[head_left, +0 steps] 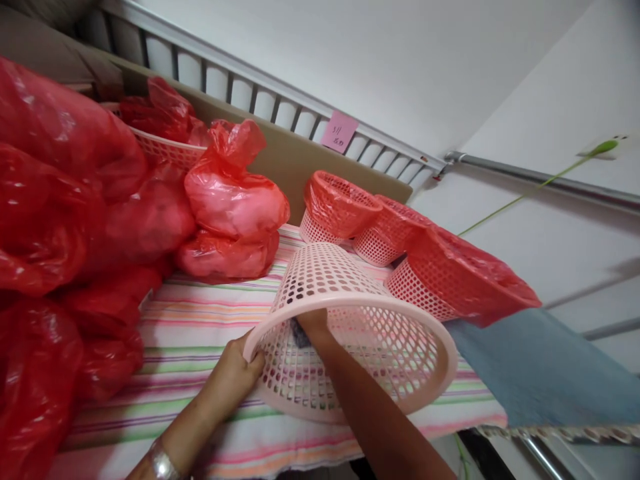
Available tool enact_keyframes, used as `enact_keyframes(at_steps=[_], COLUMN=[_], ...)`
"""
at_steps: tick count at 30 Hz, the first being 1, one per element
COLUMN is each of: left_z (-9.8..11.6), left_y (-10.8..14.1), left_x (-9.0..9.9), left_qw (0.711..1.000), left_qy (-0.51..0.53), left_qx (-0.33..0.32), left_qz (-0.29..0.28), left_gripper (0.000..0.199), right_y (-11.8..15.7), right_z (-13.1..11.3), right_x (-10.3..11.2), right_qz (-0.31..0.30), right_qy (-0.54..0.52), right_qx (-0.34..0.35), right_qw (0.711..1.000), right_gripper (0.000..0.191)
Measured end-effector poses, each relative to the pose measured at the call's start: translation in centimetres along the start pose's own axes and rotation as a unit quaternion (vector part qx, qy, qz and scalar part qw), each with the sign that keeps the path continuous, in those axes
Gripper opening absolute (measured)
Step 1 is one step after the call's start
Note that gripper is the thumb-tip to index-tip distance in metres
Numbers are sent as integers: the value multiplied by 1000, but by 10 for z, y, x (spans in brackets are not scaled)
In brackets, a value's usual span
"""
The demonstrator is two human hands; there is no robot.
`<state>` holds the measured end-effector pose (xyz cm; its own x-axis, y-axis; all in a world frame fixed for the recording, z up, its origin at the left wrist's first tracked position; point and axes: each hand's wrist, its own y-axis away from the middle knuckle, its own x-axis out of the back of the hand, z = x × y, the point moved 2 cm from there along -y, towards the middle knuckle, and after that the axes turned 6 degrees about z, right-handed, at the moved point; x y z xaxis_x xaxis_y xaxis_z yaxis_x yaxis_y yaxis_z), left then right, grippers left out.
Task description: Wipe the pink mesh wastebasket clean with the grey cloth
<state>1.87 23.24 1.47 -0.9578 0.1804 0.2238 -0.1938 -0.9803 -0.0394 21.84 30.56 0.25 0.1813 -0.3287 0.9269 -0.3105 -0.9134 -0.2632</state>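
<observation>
A pink perforated plastic basket (325,270) lies tipped on a striped cloth (190,313), its wide mouth facing me. My left hand (239,367) grips the rim at its left side, thumb over the edge. Inside the basket, my right hand (313,323) reaches in with a dark grey cloth (300,333) against it. The fingers of that hand are mostly hidden by the wrist and basket wall.
Red plastic bags (233,200), filled, are piled on the left, near another pink basket (170,148). Behind on the right stand three pink baskets (320,227) lined with red bags. A white railing (265,103) with a pink note (340,131) runs along the back.
</observation>
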Motion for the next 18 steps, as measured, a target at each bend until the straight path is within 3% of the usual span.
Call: enact_keyframes(at_steps=[3, 6, 10, 12, 15, 18], left_z=[-9, -25, -39, -42, -41, -41], left_y=[3, 15, 35, 40, 40, 37], left_x=[1, -7, -29, -36, -39, -40], left_qw=[998, 991, 983, 972, 968, 969], left_qy=[5, 40, 87, 120, 144, 140], left_qx=[28, 86, 163, 198, 207, 204], left_qz=[48, 91, -7, -28, -21, -19], left_gripper=[20, 32, 36, 40, 40, 40], right_y=[-15, -13, -10, -6, 16, 66], right_z=[6, 9, 7, 4, -4, -13], right_x=[-9, -12, -8, -5, 2, 15], right_qz=[17, 18, 8, -11, -28, -33], right_qy=[-7, -16, -37, -44, -43, -70], right_qx=[-18, -25, -14, -28, -57, -44], right_qw=[1000, 999, 999, 999, 997, 996], right_gripper=[34, 38, 42, 42, 40, 36])
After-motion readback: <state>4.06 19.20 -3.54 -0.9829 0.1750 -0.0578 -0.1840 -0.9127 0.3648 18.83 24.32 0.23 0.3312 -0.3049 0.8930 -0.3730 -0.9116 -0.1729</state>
